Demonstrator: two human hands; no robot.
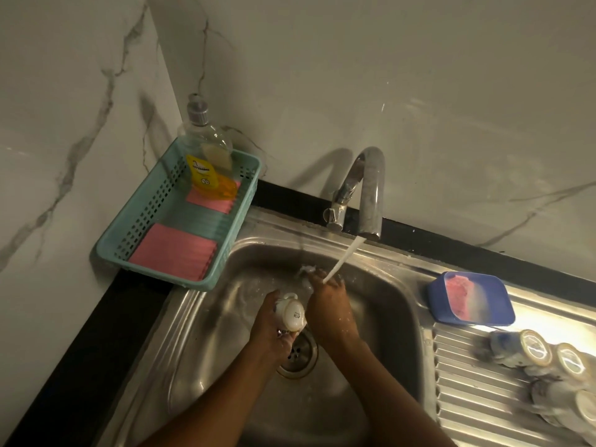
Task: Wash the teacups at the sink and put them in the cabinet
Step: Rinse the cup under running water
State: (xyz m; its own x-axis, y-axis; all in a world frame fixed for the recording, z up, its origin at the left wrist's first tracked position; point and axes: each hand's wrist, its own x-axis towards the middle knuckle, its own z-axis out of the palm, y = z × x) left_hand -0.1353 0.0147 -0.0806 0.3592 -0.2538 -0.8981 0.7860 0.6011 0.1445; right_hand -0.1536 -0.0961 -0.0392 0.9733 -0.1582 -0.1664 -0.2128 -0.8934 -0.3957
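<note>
Over the round drain of the stainless-steel sink, the left hand grips a small white ceramic teacup. Its fingers curl round the body, the base is turned up toward the camera, and the handle points to the back of the basin. The cup sits just beside the falling water, not under it. The right hand reaches into the stream of water from the curved chrome tap. Something pale shows at its fingertips, perhaps foam or splash, and I cannot tell whether the fingers pinch anything or lie loose.

On the ribbed steel drainboard to the right, at least 3 upturned cups stand close together, blurred near the frame edge. They look already washed, so I judge the washing well along, with this cup 1 of the later ones. It probably needs a pass under the tap before joining the rest. No cabinet is in view, so for the cups seen here the putting-away looks not yet begun.

A blue plastic soap dish with pink contents rests on the steel behind the drainboard. At the left corner a teal perforated plastic basket holds 2 pink cloths and a clear bottle of yellow dish liquid.
</note>
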